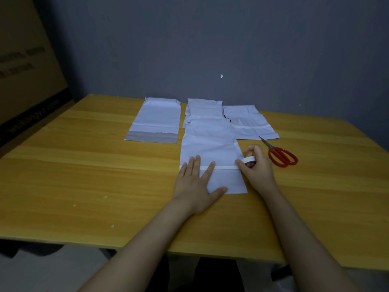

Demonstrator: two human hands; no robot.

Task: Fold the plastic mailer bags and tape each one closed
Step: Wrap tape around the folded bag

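Bag (210, 148): tape strip (226, 167) runs left-right; right grip (255, 165) curled round roll (249, 159) at right edge, left grip (195, 184) flat, pressing bag; scissors (281, 157) nearer right.

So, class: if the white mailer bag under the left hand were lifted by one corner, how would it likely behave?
Probably floppy: the mailer bag lies thin, flat and creased, so it would likely droop. Likely light and apt to slide on the smooth wooden table, which may be why the left hand presses it flat.
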